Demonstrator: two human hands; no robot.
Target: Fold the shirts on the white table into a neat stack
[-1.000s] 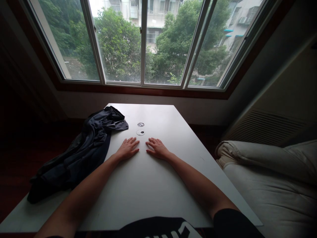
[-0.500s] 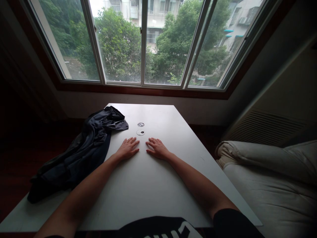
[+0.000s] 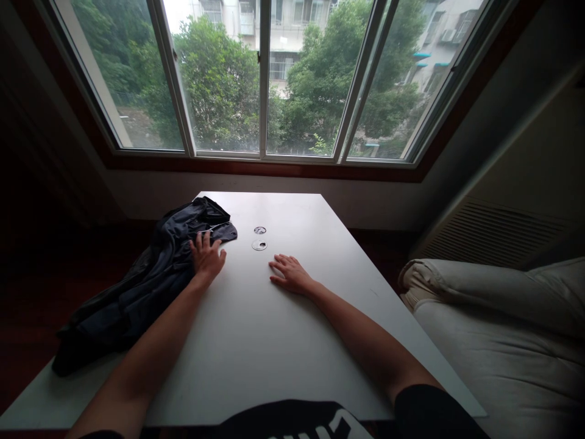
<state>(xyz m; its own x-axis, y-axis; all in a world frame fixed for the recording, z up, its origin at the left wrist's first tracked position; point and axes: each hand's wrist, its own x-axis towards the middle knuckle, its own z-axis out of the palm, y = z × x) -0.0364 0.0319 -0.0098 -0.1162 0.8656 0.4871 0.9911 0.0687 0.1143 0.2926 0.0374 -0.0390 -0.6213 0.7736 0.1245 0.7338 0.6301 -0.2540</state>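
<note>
A dark navy garment (image 3: 137, 292), crumpled and long, lies along the left side of the white table (image 3: 283, 341); a thin white cord shows near its far end. My left hand (image 3: 206, 255) is over the garment's right edge with its fingers spread. Whether it touches the cloth I cannot tell. Flat on the tabletop rests my right hand (image 3: 290, 272), fingers stretched out and holding nothing. Just beyond it are two round spots on the table, a nearer disc (image 3: 259, 245) with a dark opening and a smaller far one (image 3: 260, 230).
A pale padded sofa (image 3: 493, 305) stands along the table's right side. Past the far edge is a wall below a wide sliding window (image 3: 262, 156). A slatted vent panel (image 3: 493, 231) is on the right.
My left hand has moved left and slightly away from me, from the bare tabletop to the garment. My right hand and the garment stay where they were.
</note>
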